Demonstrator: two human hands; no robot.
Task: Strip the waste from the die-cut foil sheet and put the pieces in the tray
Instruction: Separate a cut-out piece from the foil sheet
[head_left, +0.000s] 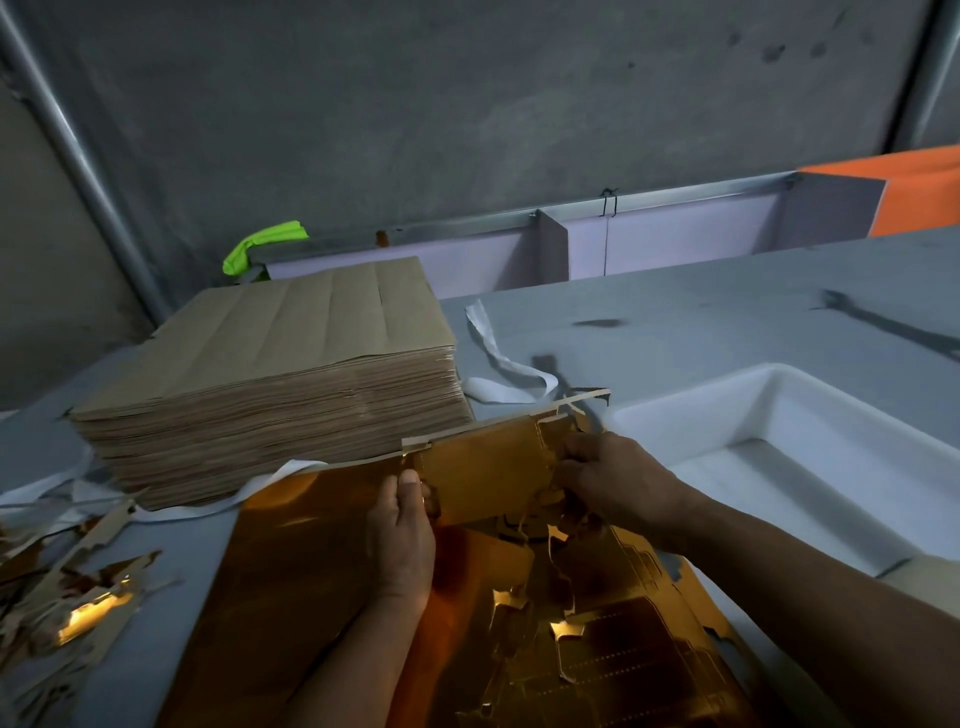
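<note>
Foil sheet (301, 571), gold, lies flat on the grey surface (675, 312) under both forearms. Its right part is torn and partly stripped.

A rectangular foil piece (488, 467) is held raised above the sheet, between the hands.

Left hand (402, 525): thumb on top, pinching the piece's left edge.

Right hand (608, 483): fingers curled, gripping the ragged right edge. A thin waste strip (584, 396) sticks up just beyond it.

Tray (691, 397), white, sits on the surface to the right of the hands, near the piece but apart from it.

Left of the hands: a stack of brown sheets (270, 374). Scraps (67, 587) lie at the left edge.
</note>
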